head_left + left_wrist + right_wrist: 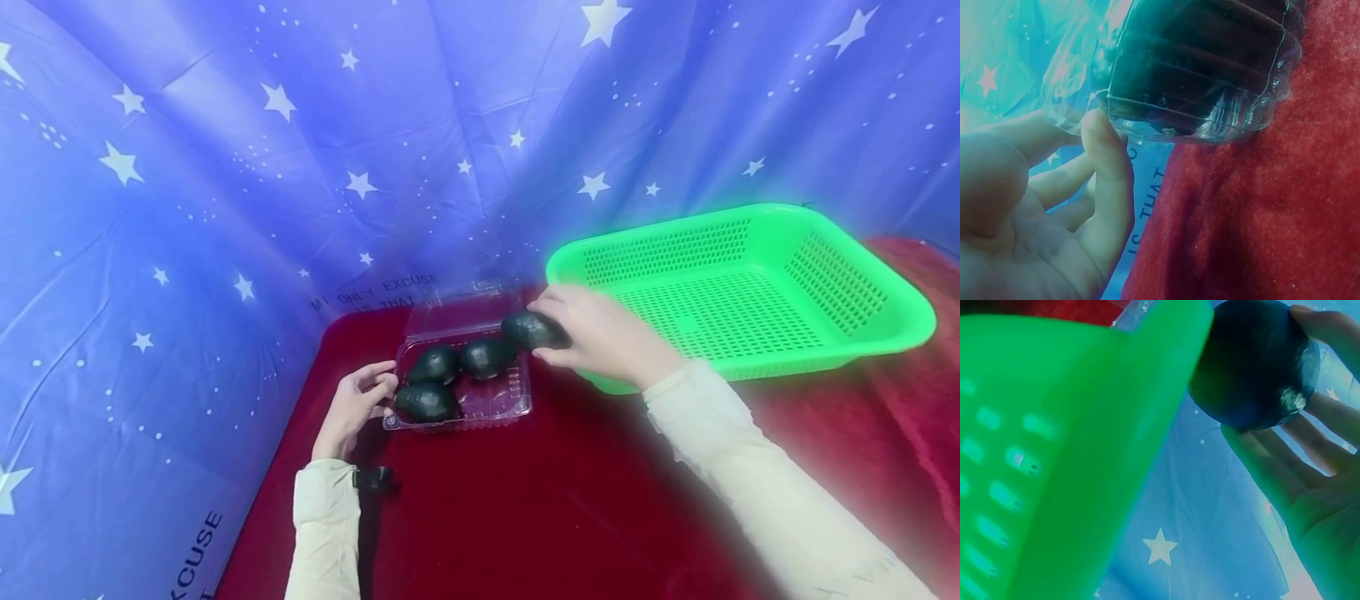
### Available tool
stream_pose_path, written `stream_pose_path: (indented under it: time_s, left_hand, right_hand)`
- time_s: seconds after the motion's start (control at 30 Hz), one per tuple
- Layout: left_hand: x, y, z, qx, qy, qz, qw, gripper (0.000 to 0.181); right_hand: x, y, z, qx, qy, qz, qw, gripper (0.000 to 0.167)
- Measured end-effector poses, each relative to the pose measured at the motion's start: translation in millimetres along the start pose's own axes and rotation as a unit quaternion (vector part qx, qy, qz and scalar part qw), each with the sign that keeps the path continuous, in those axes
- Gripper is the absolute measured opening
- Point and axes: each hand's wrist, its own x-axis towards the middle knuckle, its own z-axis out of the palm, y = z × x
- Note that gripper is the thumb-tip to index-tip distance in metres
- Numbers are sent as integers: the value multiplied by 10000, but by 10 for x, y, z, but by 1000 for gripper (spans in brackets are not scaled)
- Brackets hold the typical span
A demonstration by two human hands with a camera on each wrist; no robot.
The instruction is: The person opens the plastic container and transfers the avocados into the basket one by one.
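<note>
My right hand (596,335) grips a dark avocado (536,330) above the right side of a clear plastic clamshell box (498,410). In the right wrist view, fingers and thumb curl round this avocado (1260,369), close to the green rim. Three more dark avocados lie in the box: one at the back left (435,365), one at the back right (486,358) and one at the front left (426,402). My left hand (354,410) pinches the left edge of the box, whose clear rim (1100,94) shows between thumb and fingers in the left wrist view.
A green perforated plastic basket (712,358) stands on the right, just beyond my right hand. The box's clear lid (461,312) is folded back. Red cloth (510,500) covers the table, and a blue star-patterned curtain (420,125) hangs behind and to the left.
</note>
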Motion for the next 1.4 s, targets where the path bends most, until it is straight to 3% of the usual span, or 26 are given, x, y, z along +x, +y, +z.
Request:
stream_pose_path:
  time_s: [0.23, 0.77, 1.4]
  left_hand:
    - [7, 12, -11, -25, -4, 19, 10000, 43]
    - [3, 33, 2, 36, -39, 63, 10000, 43]
    - [10, -4, 1, 41, -24, 52, 10000, 43]
  right_hand:
    - [-40, 70, -60, -44, 96, -37, 9999, 52]
    - [-157, 255, -116, 17, 188, 295, 9994, 54]
    - [-269, 405, -165, 55, -214, 838, 9962, 53]
